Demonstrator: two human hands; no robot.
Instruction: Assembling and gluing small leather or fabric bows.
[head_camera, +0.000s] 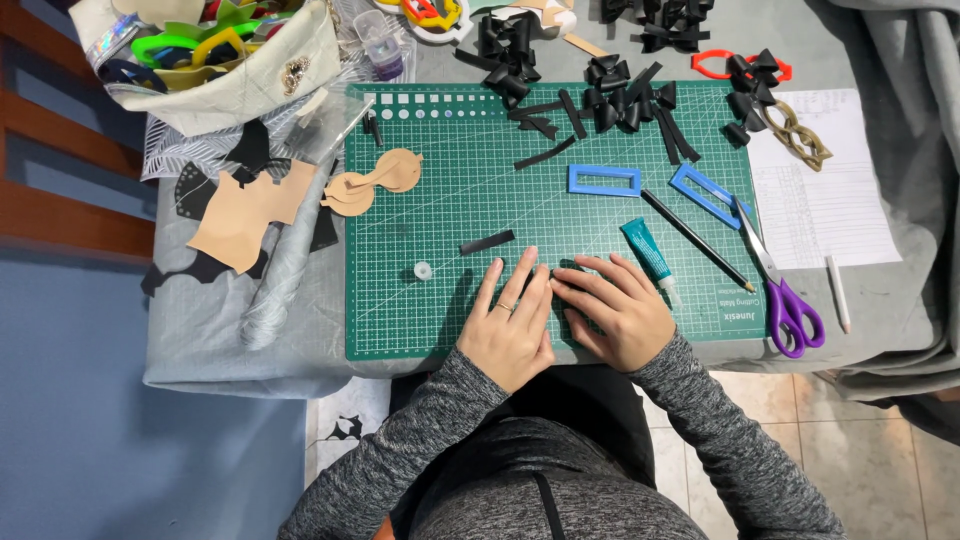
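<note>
Near the front edge of the green cutting mat (450, 200), both hands press flat — left hand (512, 325) and right hand (615, 310), fingers extended — onto a small black piece (560, 272) between their fingertips.

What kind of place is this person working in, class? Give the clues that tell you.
Probably a home craft table for making bows. A green cutting mat covers the cloth-draped table, finished black bows lie at its far edge, and purple-handled scissors and a teal glue tube sit beside both hands.
</note>
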